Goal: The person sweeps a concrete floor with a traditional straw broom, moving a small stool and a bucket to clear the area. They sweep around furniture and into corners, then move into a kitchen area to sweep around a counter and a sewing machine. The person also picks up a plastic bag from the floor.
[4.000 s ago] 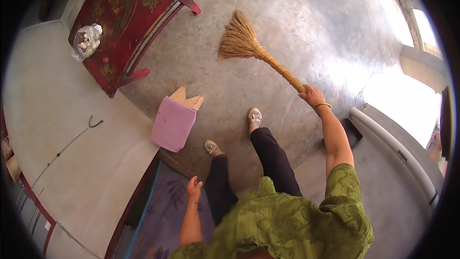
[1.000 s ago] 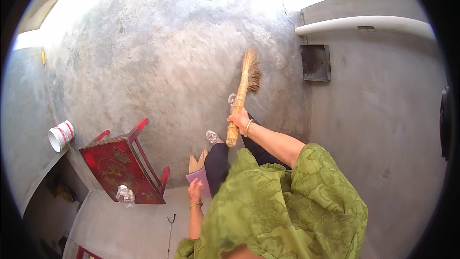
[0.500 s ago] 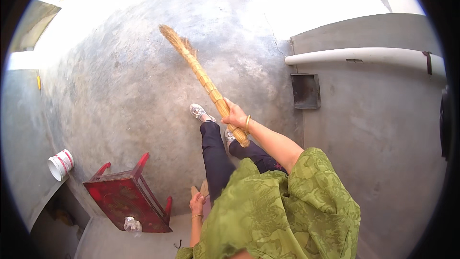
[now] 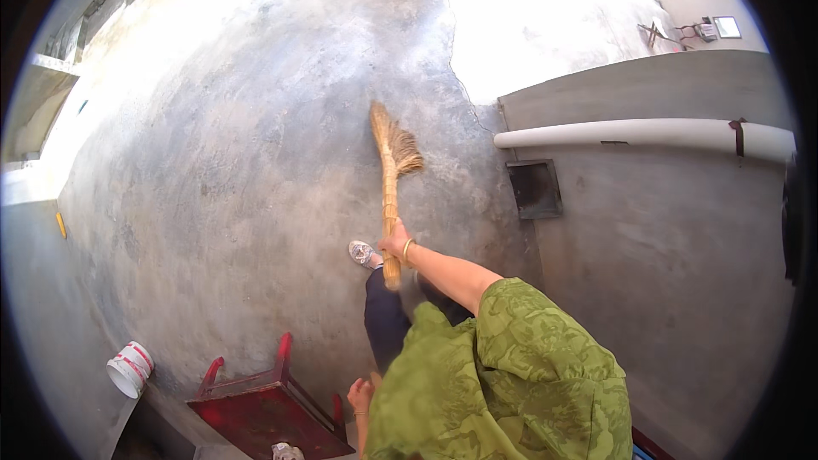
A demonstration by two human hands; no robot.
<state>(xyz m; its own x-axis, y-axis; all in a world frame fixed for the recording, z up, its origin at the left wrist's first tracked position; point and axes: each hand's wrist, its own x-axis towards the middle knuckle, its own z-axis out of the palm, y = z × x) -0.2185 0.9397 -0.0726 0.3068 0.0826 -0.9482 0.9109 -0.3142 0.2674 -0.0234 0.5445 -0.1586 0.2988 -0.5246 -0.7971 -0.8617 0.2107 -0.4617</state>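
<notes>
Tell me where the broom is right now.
In the head view, the broom is near the centre, held in the right hand, to the left of the black tray by the white pipe.

We held a broom (image 4: 389,183) before us in our right hand (image 4: 395,239); a dustpan (image 4: 535,189) lay to our right near a pipe (image 4: 639,131), a table (image 4: 264,416) left, a bucket (image 4: 130,370) farther left.

Straw broom (image 4: 389,189): tan-yellow, ringed bindings along the handle. Gripped near the butt end, handle running nearly straight ahead, head at the far end over grey floor (image 4: 247,196). Bristles splay right; can't tell if they touch down.
</notes>
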